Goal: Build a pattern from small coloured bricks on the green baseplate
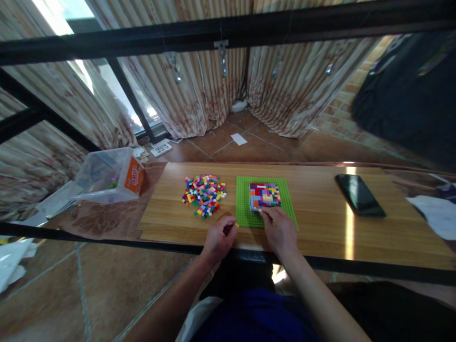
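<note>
A green studded baseplate [243, 204] lies on the wooden tabletop in front of me. On it stands a block of multicoloured toy bricks [265, 194], low and roughly square. My right hand [280, 231] is closed in a pinch at the block's near edge, with a small white brick [260, 210] at its fingertips. At the plate's near left corner, my left hand [220, 239] is curled shut, and a tiny yellow brick [237, 224] shows at its fingertips. Left of the plate spreads a loose pile of small coloured bricks [204, 194].
A black phone [359, 195] lies on the table [317, 228] at the right. Off its left end stands a clear plastic bin [103, 190] with an orange label and a few bricks inside. A dark metal rail [160, 37] crosses above, before striped curtains [199, 95].
</note>
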`<state>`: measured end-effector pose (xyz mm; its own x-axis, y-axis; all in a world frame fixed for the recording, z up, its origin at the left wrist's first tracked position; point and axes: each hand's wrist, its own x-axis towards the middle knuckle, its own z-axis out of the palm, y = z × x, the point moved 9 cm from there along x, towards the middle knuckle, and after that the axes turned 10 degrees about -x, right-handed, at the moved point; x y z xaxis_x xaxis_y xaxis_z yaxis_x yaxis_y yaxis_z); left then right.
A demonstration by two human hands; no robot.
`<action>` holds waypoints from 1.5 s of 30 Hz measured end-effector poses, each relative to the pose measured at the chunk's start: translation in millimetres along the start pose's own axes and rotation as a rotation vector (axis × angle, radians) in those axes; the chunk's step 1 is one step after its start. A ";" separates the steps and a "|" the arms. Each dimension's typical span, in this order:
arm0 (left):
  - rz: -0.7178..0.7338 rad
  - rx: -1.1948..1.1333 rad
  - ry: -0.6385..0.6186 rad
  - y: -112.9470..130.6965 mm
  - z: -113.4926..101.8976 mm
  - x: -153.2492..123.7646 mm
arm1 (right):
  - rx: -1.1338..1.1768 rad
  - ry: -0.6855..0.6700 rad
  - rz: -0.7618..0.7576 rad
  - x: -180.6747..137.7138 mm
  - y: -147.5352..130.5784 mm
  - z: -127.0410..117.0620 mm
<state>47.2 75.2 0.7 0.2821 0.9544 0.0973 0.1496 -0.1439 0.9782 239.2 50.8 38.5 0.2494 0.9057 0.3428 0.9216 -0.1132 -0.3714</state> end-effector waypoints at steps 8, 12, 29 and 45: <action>0.018 0.019 -0.009 4.4 0.2 1.2 | -0.018 -0.048 -0.101 10.6 -5.9 5.9; 0.018 0.010 -0.022 5.5 1.4 1.0 | -0.014 -0.076 -0.101 15.2 -4.6 7.4; 0.062 0.067 -0.027 6.0 1.7 0.5 | 0.209 -0.050 0.094 18.0 6.5 3.5; 0.050 0.069 -0.031 2.0 2.3 0.5 | 0.237 -0.078 0.242 18.2 6.8 16.6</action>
<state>49.9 74.8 2.3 0.3196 0.9372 0.1394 0.1990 -0.2103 0.9572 245.1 73.3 27.8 0.4204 0.8937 0.1567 0.7416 -0.2390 -0.6269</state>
